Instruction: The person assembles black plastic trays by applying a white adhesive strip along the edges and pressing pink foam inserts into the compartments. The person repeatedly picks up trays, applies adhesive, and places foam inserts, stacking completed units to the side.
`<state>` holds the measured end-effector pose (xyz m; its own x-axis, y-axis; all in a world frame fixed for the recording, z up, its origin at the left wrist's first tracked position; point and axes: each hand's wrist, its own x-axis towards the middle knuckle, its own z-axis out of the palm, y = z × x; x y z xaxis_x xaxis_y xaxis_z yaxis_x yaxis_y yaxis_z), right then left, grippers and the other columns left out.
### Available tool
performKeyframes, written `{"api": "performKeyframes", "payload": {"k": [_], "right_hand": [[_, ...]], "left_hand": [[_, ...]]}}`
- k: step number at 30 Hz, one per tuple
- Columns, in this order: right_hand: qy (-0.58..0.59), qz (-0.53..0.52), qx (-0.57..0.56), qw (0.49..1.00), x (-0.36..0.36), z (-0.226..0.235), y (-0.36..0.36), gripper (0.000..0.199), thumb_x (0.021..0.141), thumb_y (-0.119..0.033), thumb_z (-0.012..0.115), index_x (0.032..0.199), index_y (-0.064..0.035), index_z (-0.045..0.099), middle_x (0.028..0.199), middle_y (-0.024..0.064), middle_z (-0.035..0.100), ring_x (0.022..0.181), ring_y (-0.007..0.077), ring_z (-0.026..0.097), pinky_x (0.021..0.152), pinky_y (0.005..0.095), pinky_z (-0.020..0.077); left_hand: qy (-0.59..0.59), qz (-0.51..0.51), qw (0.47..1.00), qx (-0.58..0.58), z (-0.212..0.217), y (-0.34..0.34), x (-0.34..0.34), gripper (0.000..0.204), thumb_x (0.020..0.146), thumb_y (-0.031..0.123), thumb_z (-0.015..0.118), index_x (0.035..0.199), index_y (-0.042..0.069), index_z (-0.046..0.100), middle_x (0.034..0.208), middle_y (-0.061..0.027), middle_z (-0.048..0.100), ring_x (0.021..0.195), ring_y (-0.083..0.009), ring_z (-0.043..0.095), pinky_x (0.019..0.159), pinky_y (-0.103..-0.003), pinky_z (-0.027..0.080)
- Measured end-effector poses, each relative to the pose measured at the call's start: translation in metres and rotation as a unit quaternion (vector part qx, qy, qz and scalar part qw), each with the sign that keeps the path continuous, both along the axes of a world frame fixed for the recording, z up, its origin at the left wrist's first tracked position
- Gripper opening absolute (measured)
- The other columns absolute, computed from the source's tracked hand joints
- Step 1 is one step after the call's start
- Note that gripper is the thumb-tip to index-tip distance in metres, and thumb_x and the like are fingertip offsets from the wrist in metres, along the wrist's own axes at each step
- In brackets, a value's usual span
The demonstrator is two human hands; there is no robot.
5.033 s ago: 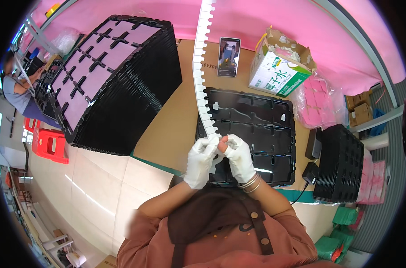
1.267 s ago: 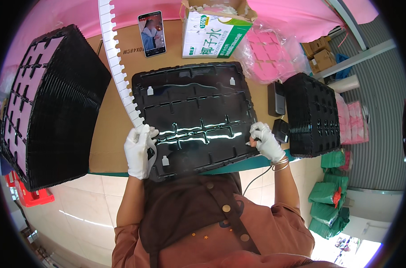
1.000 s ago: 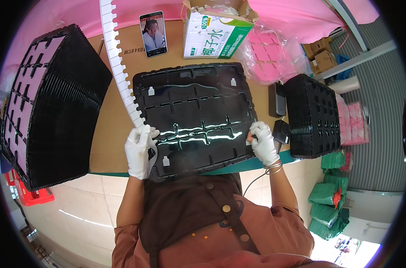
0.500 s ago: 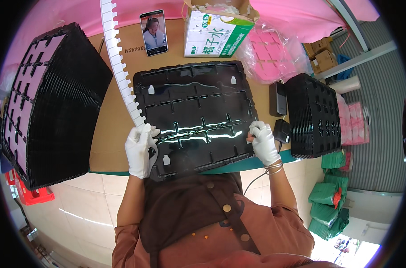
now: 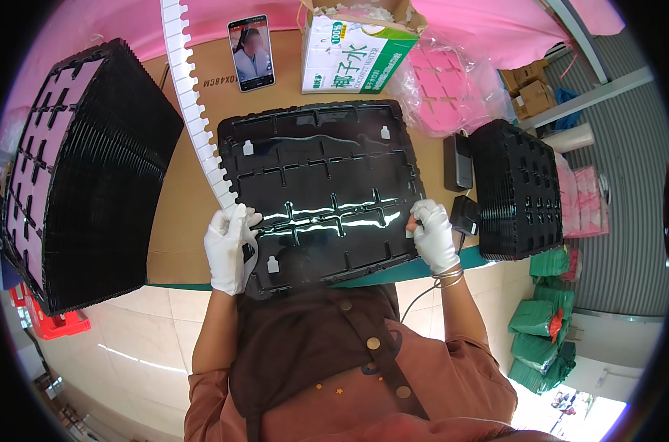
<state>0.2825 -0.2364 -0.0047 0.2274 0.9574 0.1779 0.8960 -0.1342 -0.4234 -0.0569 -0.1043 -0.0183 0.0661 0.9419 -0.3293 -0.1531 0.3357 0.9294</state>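
Observation:
In front of me on the table lies a glossy black plastic tray (image 5: 327,158) with moulded ridges. Small white tag-shaped stickers sit on it: one at the upper left (image 5: 248,148), one at the upper right (image 5: 384,132), one at the lower left (image 5: 273,264). My left hand (image 5: 228,250), in a white glove, is closed on the lower end of a long white sticker strip (image 5: 189,103). My right hand (image 5: 435,237), also gloved with bare fingertips, is pinched at the tray's right edge. A bit of white sticker (image 5: 410,233) shows under its fingertips, partly hidden.
Tall stacks of black trays stand left (image 5: 102,177) and right (image 5: 517,191). Behind the tray are a phone (image 5: 251,53) playing video, a carton (image 5: 349,55) and bagged pink pieces (image 5: 438,85). A black power bank (image 5: 458,163) and a plug adapter (image 5: 464,215) lie by the right stack.
Both hands hold almost the same place. The strip's upper part has swung slightly left, and the picture on the phone differs.

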Motion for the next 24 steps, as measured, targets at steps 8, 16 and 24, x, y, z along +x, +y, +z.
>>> {"api": "performKeyframes", "payload": {"k": [8, 16, 24], "right_hand": [[0.043, 0.042, -0.007, 0.998, 0.006, 0.008, 0.0, 0.026, 0.065, 0.011, 0.071, 0.084, -0.0014, 0.058, 0.097, 0.0118, 0.061, 0.089, 0.0334, 0.058, 0.079, 0.04, 0.0498], [0.033, 0.044, -0.015, 0.998, 0.011, -0.003, -0.003, 0.03, 0.064, 0.012, 0.071, 0.088, -0.0019, 0.06, 0.103, 0.0105, 0.06, 0.093, 0.0322, 0.058, 0.076, 0.0388, 0.0511], [0.035, 0.092, -0.02, 0.995, 0.017, 0.001, -0.008, 0.021, 0.061, 0.013, 0.071, 0.073, -0.003, 0.063, 0.101, 0.0094, 0.061, 0.089, 0.0302, 0.057, 0.071, 0.0373, 0.0519]], "left_hand": [[-0.001, 0.005, 1.0, -0.001, 0.0, 0.0, 0.0, 0.027, 0.095, 0.027, 0.066, 0.106, 0.003, 0.061, 0.1, -0.0094, 0.069, 0.09, -0.0184, 0.069, 0.073, -0.027, 0.05], [0.0, 0.001, 1.0, -0.003, 0.001, 0.0, 0.0, 0.027, 0.095, 0.027, 0.066, 0.105, 0.003, 0.06, 0.099, -0.0093, 0.069, 0.09, -0.0184, 0.069, 0.073, -0.027, 0.05], [-0.006, 0.01, 1.0, -0.004, 0.0, 0.0, 0.0, 0.024, 0.095, 0.025, 0.065, 0.103, 0.003, 0.061, 0.1, -0.0098, 0.069, 0.09, -0.0181, 0.069, 0.073, -0.027, 0.051]]}}
